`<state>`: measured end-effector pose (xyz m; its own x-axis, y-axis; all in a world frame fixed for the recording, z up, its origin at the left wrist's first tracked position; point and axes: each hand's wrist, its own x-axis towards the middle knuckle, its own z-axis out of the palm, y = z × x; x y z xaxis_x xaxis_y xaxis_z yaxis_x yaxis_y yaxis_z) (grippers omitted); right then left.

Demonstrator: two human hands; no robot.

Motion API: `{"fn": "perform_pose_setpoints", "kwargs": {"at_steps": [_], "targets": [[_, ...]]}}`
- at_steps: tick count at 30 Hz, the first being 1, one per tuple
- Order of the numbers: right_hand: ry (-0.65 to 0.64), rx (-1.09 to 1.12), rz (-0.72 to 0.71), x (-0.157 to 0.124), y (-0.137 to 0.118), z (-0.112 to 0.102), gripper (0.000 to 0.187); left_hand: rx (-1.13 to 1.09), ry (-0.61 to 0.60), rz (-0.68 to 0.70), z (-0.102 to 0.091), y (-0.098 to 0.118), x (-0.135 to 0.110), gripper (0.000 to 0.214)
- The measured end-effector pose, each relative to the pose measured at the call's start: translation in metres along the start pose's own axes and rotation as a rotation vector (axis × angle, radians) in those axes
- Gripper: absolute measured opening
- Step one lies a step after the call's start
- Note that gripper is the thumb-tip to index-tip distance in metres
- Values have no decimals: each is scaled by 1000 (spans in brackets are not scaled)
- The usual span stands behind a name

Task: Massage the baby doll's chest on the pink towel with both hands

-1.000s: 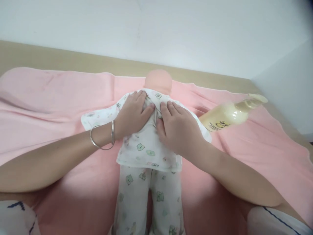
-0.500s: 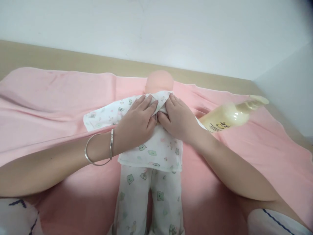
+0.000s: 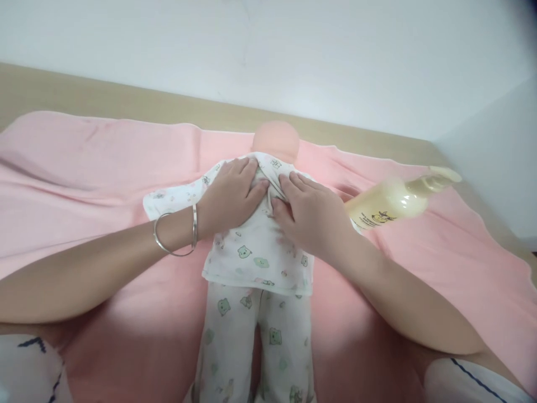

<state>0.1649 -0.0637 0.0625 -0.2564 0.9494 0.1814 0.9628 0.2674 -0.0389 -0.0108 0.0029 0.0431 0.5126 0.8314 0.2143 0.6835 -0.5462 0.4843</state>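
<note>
Bottle point(image 3: 386, 204): yellowish; a cartoon animal and small lettering are printed on it; seen aslant, its lower end is hidden. Cloth point(image 3: 96, 151): pink, spread wide, creased at left. Tan surface point(image 3: 126, 101): a strip is left uncovered beyond the cloth. Wall point(image 3: 268, 56): white, set behind.

A pale wall point(image 3: 335, 61) stands behind a beige surface point(image 3: 126, 94), meeting a second wall point(image 3: 495, 154) at right.

White, green-animal-print top point(image 3: 258, 249) and trousers point(image 3: 230, 341); pink blanket point(image 3: 126, 148); yellowish bottle point(image 3: 388, 201)
</note>
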Motion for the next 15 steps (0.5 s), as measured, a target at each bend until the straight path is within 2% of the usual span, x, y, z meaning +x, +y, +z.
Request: {"fn": "perform_pose_setpoints", "kwargs": {"at_steps": [4,8,11,15], "targets": [[31,84,62,14,10,11,53,23,-27,75,-1,12,-13,57],[24,140,22,25,22,22,45,25,-35,87,-1,21,-24,58],[35,146,-37,23,24,22,45,-18,-38,58,-1,21,-24,59],[27,61,-36,9,13,14,55,-80,-77,-21,-4,16,-14,60]]}}
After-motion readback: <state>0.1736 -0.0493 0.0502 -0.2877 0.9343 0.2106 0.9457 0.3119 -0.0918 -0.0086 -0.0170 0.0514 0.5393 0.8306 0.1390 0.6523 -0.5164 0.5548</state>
